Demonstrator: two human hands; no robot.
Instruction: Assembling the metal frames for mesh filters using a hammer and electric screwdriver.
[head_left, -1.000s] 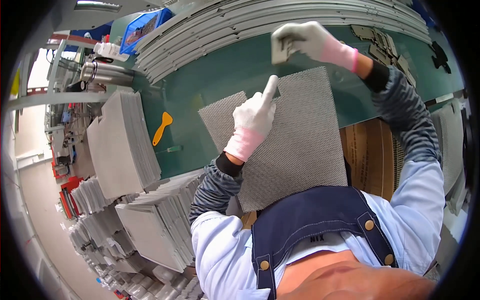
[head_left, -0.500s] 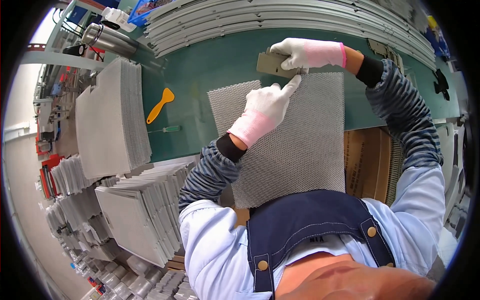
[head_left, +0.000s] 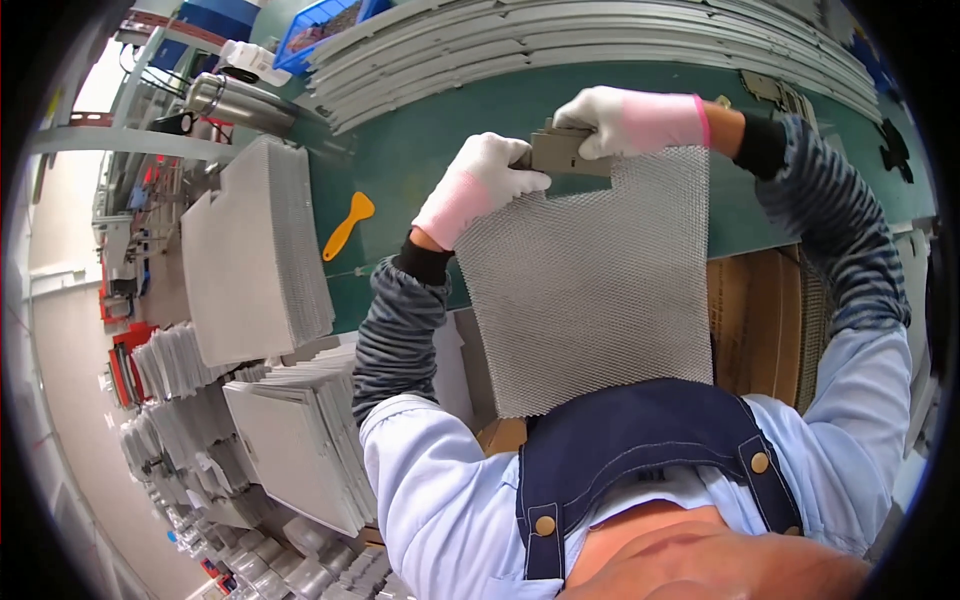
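Note:
A small grey-beige plate [head_left: 562, 153] is held level between my two white-gloved hands, above the notched far edge of a silver mesh sheet [head_left: 600, 290]. My left hand [head_left: 488, 172] pinches the plate's left end between thumb and fingers. At the other end, my right hand [head_left: 618, 122] grips it with curled fingers, partly hiding it. The mesh sheet stretches from the table's near edge to my apron. Whether the plate touches the mesh I cannot tell.
On the green table [head_left: 400, 140] lie a yellow scraper [head_left: 348, 226] and a thin screwdriver [head_left: 352, 272]. A stack of mesh sheets [head_left: 250, 260] stands at left, long metal strips [head_left: 600, 45] across the back. A cardboard box [head_left: 755, 320] sits below at right.
My left hand has moved left, from pointing near the plate's right end to gripping its left end. My right hand still holds the plate. The mesh's notch now shows in full.

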